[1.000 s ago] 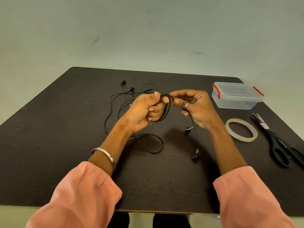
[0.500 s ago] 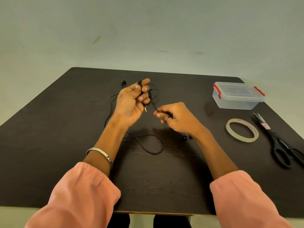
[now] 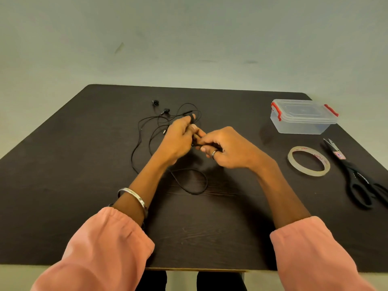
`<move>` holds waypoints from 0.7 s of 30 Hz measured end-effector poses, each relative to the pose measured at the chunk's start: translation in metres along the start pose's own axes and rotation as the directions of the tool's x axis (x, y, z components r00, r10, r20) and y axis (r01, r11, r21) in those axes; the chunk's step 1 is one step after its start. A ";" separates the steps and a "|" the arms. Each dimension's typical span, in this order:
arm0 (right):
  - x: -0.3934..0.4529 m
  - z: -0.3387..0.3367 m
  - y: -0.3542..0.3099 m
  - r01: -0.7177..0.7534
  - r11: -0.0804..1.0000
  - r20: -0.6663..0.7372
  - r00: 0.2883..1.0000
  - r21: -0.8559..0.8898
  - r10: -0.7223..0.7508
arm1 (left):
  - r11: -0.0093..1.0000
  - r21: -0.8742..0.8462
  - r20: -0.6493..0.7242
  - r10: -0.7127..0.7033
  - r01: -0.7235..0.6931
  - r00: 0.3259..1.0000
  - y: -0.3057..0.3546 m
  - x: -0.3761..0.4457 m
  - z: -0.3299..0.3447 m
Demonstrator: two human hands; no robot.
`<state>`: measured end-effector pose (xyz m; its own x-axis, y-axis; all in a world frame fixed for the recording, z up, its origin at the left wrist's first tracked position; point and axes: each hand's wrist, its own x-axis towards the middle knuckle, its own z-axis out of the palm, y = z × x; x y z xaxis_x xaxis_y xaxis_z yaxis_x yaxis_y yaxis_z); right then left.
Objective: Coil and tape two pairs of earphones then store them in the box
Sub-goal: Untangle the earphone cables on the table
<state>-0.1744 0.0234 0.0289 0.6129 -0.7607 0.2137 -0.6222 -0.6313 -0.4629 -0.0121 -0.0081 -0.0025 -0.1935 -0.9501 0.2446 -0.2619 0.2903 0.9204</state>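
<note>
My left hand [image 3: 178, 137] grips a small coil of black earphone cable [image 3: 192, 119] above the middle of the dark table. My right hand [image 3: 227, 149] touches it from the right and pinches the loose end of that same cable [image 3: 197, 144]. A second black pair of earphones [image 3: 147, 131] lies uncoiled on the table behind and to the left of my hands, its earbuds [image 3: 161, 107] at the far side. One loop of cable [image 3: 195, 185] lies on the table below my hands. The clear box [image 3: 302, 118] with red clasps stands shut at the far right.
A roll of clear tape [image 3: 308, 160] lies flat to the right of my hands. Black scissors [image 3: 357, 177] lie beyond it near the right edge. The dark table [image 3: 73, 164] ends just in front of my sleeves.
My right hand rose from lower on the table and came back up against my left hand. My left hand dropped slightly and turned, with the coil in it.
</note>
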 end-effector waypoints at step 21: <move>-0.005 -0.014 0.041 -0.041 0.977 -0.379 0.918 0.209 0.119 | 0.850 -0.432 0.461 -0.080 0.302 0.884 0.015 -0.014 0.018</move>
<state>-0.2100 -0.0007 0.0206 0.3037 -0.8306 0.4667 -0.5312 -0.5543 -0.6408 -0.0304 0.0121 0.0027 -0.5859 -0.8104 0.0023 0.1279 -0.0897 0.9877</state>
